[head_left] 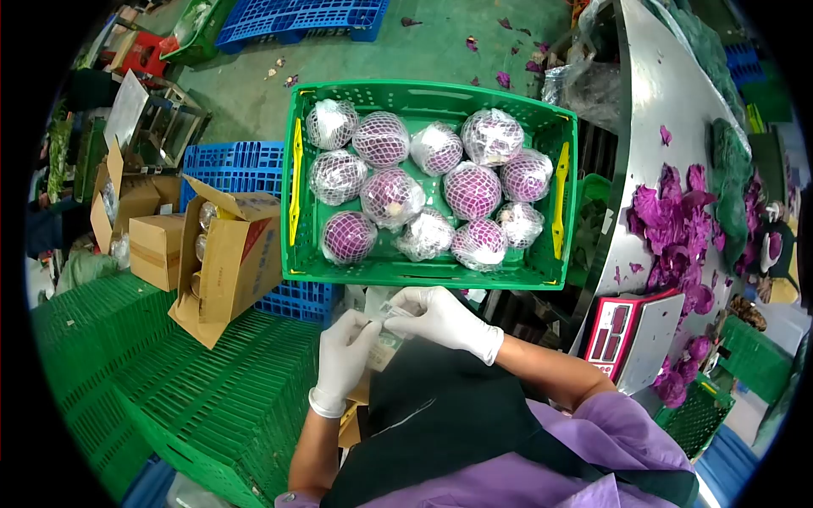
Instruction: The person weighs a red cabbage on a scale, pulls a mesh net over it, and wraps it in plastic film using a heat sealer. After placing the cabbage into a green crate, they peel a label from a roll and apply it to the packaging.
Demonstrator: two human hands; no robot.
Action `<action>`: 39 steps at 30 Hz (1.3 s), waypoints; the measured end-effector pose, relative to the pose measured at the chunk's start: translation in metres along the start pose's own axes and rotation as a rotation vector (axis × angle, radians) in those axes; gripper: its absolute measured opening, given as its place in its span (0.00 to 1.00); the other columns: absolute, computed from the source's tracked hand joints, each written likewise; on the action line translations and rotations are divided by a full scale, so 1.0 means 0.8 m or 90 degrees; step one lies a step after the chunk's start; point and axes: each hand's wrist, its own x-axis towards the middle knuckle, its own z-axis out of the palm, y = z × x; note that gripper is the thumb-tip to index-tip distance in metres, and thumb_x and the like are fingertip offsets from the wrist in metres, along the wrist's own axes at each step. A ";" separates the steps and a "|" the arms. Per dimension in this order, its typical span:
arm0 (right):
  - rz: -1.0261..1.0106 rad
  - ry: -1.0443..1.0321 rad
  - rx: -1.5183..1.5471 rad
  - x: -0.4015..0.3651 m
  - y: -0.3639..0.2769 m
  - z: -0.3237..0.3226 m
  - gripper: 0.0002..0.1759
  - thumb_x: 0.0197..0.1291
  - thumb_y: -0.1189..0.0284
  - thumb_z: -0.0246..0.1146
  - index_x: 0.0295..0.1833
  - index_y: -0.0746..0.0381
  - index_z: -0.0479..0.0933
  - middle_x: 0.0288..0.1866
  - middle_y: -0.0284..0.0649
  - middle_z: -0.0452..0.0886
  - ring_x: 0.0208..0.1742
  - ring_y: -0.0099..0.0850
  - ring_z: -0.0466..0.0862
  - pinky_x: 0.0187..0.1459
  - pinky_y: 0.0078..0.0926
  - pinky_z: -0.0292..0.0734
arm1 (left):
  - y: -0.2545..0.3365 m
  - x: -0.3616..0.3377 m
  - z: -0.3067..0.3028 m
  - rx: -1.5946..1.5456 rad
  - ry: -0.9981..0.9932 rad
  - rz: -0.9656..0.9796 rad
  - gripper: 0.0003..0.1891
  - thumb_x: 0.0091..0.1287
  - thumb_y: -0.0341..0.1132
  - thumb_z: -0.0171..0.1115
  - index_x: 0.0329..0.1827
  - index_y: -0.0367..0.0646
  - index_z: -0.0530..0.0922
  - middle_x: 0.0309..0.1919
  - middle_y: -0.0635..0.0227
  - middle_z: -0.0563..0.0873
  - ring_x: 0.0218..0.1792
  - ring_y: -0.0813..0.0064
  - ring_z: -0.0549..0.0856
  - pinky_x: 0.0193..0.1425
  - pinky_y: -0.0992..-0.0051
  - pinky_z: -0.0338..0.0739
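My left hand (345, 356), in a white glove, is pinched closed near the front edge of the green crate (423, 279). Beside it my right hand (445, 322), gloved too, has thumb and forefinger pressed together. Between the fingertips is a small pale label (386, 312); its print is too small to read. Below the fingers hangs a printed label sheet (385, 349), partly hidden by my left hand. In the crate lie several purple cabbages (392, 198), wrapped in clear film and white net. Neither hand touches them.
Right of the crate, a metal table (631, 169) bears loose purple leaves (673, 220) and a red scale (614, 334). At left stand an open cardboard box (233, 271) and stacked green crates (203, 381). Blue pallets (301, 17) lie on the floor.
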 end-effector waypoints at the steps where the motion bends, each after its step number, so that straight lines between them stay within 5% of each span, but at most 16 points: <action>1: 0.004 0.000 -0.007 0.002 -0.003 0.002 0.09 0.66 0.70 0.68 0.40 0.66 0.81 0.30 0.32 0.83 0.30 0.16 0.78 0.35 0.18 0.76 | 0.000 0.001 -0.002 0.013 0.012 0.013 0.09 0.69 0.33 0.66 0.36 0.35 0.79 0.23 0.69 0.84 0.27 0.89 0.77 0.32 0.81 0.73; 19: 0.041 -0.065 -0.103 0.037 -0.002 0.032 0.08 0.66 0.71 0.67 0.46 0.65 0.82 0.35 0.30 0.85 0.37 0.15 0.80 0.41 0.18 0.78 | -0.042 0.003 -0.036 -0.025 0.068 0.084 0.09 0.67 0.31 0.68 0.31 0.37 0.78 0.19 0.76 0.78 0.22 0.90 0.71 0.25 0.80 0.67; 22: -0.067 -0.036 -0.111 0.040 0.000 0.032 0.09 0.66 0.70 0.66 0.40 0.66 0.82 0.26 0.34 0.83 0.30 0.17 0.79 0.35 0.22 0.76 | -0.045 0.003 -0.044 -0.082 0.006 0.034 0.09 0.66 0.29 0.68 0.30 0.37 0.77 0.20 0.77 0.78 0.23 0.90 0.69 0.26 0.81 0.65; 23: -0.103 -0.020 -0.238 0.039 -0.017 0.021 0.08 0.65 0.71 0.67 0.38 0.66 0.83 0.29 0.34 0.85 0.31 0.18 0.80 0.36 0.23 0.77 | -0.046 0.001 -0.053 -0.023 -0.045 0.039 0.06 0.65 0.29 0.68 0.33 0.36 0.81 0.23 0.76 0.81 0.26 0.90 0.74 0.30 0.82 0.70; 24: -0.088 -0.007 -0.161 0.044 -0.022 0.005 0.07 0.63 0.72 0.67 0.40 0.66 0.83 0.30 0.34 0.86 0.33 0.19 0.81 0.38 0.23 0.78 | -0.040 -0.007 -0.058 -0.079 -0.077 -0.006 0.05 0.64 0.29 0.68 0.35 0.35 0.82 0.25 0.75 0.83 0.28 0.89 0.78 0.32 0.82 0.72; 26: -0.185 0.188 -0.286 0.056 -0.055 -0.032 0.07 0.63 0.74 0.66 0.43 0.65 0.85 0.32 0.34 0.86 0.34 0.19 0.82 0.38 0.20 0.79 | -0.032 -0.021 -0.070 -0.136 -0.098 -0.056 0.06 0.64 0.29 0.68 0.38 0.34 0.84 0.27 0.74 0.85 0.30 0.88 0.81 0.35 0.82 0.75; 27: -0.134 0.225 -0.140 0.071 -0.065 -0.059 0.08 0.64 0.74 0.66 0.45 0.66 0.85 0.35 0.34 0.87 0.36 0.18 0.83 0.38 0.17 0.78 | -0.041 -0.028 -0.082 -0.142 -0.084 -0.083 0.07 0.64 0.29 0.67 0.40 0.34 0.84 0.29 0.72 0.86 0.31 0.86 0.82 0.35 0.82 0.77; 29: -0.169 0.247 -0.149 0.106 -0.074 -0.087 0.09 0.64 0.74 0.67 0.46 0.67 0.84 0.36 0.33 0.86 0.35 0.17 0.81 0.41 0.17 0.76 | -0.072 -0.040 -0.110 -0.162 -0.037 -0.103 0.10 0.69 0.32 0.64 0.47 0.34 0.83 0.32 0.71 0.87 0.29 0.83 0.84 0.33 0.80 0.80; 31: -0.129 0.156 -0.238 0.144 -0.062 -0.080 0.13 0.61 0.71 0.70 0.48 0.67 0.83 0.35 0.35 0.86 0.35 0.20 0.81 0.41 0.21 0.77 | -0.081 -0.044 -0.128 -0.435 0.025 -0.083 0.16 0.71 0.37 0.64 0.55 0.35 0.79 0.31 0.68 0.87 0.27 0.77 0.86 0.31 0.77 0.84; 33: -0.217 0.064 -0.452 0.200 -0.010 -0.068 0.19 0.55 0.63 0.74 0.47 0.65 0.83 0.36 0.44 0.87 0.35 0.32 0.86 0.42 0.29 0.80 | -0.058 -0.033 -0.129 -0.548 0.116 0.012 0.35 0.70 0.34 0.64 0.78 0.42 0.57 0.50 0.58 0.85 0.29 0.74 0.87 0.30 0.76 0.86; 35: -0.169 0.035 -0.492 0.249 0.035 -0.045 0.23 0.50 0.61 0.75 0.49 0.63 0.82 0.38 0.49 0.86 0.39 0.43 0.87 0.46 0.37 0.80 | -0.043 -0.025 -0.137 -0.544 0.090 0.091 0.45 0.68 0.29 0.65 0.83 0.47 0.45 0.57 0.56 0.81 0.42 0.70 0.87 0.39 0.73 0.89; 37: -0.174 0.055 -0.627 0.285 0.068 -0.028 0.25 0.50 0.61 0.75 0.51 0.63 0.81 0.40 0.52 0.86 0.43 0.48 0.86 0.47 0.39 0.80 | -0.036 -0.021 -0.131 -0.558 0.110 0.085 0.50 0.65 0.24 0.65 0.83 0.50 0.41 0.56 0.56 0.82 0.41 0.70 0.87 0.37 0.72 0.88; 38: -0.176 0.055 -0.701 0.297 0.076 -0.022 0.26 0.50 0.60 0.74 0.51 0.64 0.80 0.40 0.50 0.86 0.43 0.48 0.86 0.46 0.41 0.80 | -0.041 -0.021 -0.131 -0.556 0.093 0.076 0.47 0.64 0.22 0.64 0.83 0.48 0.46 0.57 0.57 0.81 0.44 0.70 0.87 0.48 0.71 0.87; 39: -0.177 0.050 -0.700 0.303 0.085 -0.021 0.26 0.50 0.60 0.74 0.51 0.64 0.80 0.40 0.50 0.86 0.43 0.48 0.86 0.46 0.41 0.80 | -0.064 -0.014 -0.123 -0.537 0.165 0.075 0.38 0.65 0.24 0.65 0.78 0.42 0.58 0.55 0.57 0.82 0.37 0.70 0.88 0.39 0.74 0.87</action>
